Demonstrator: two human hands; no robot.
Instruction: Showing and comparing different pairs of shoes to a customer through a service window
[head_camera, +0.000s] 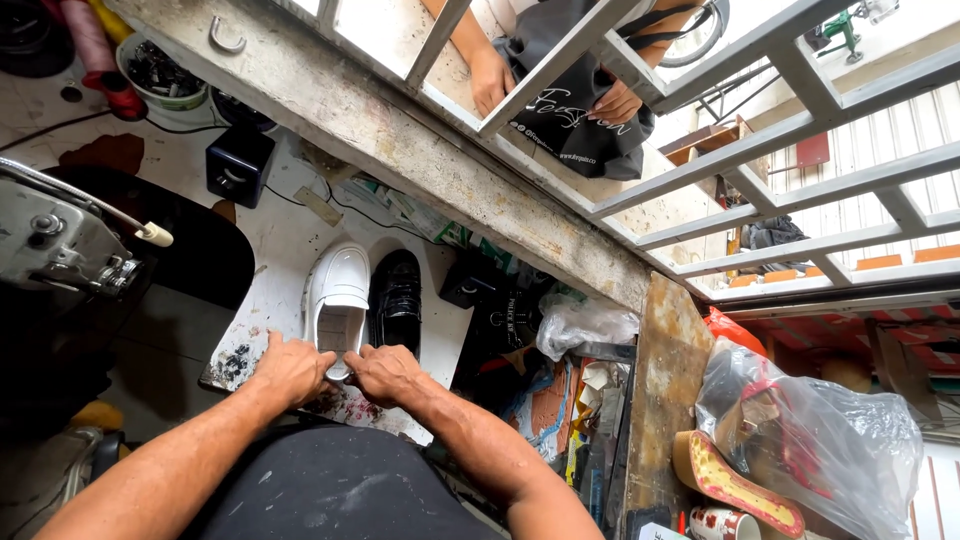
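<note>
- Both hands at the heel end of a white loafer (338, 290), which lies toe-away on a paint-stained work board (262, 300), just beside a black shoe (397, 300) on its right.
- Left hand (292, 370) curled shut against the heel rim of the white loafer, fingers tucked under and out of sight; pinching the rim, by the look of it.
- Right hand (385, 372) closed the same way on the opposite side of the heel, knuckles up, nearly touching the left.
- Exact grip under the knuckles hidden; no tool visible in either hand.
- Judged step: working the heel opening or the insole edge of the white loafer.
- Best done with even pressure from the 2 hands, thumbs kept low on the rim, so the white upper stays uncreased.
- Worth keeping fingertips clean: stains on the board sit right under the heel and would mark white material easily.
- Worth holding the loafer flat and square on the board, clear of the black shoe, so no dark polish rubs across.
- Sewing machine (60, 245) at the left, well apart; plastic bag (830, 440) of shoe parts at the right, also well apart.
- Another person's hands (490, 80) beyond the window bars (700, 170), holding a dark cloth bag (580, 110); no part in the work.
</note>
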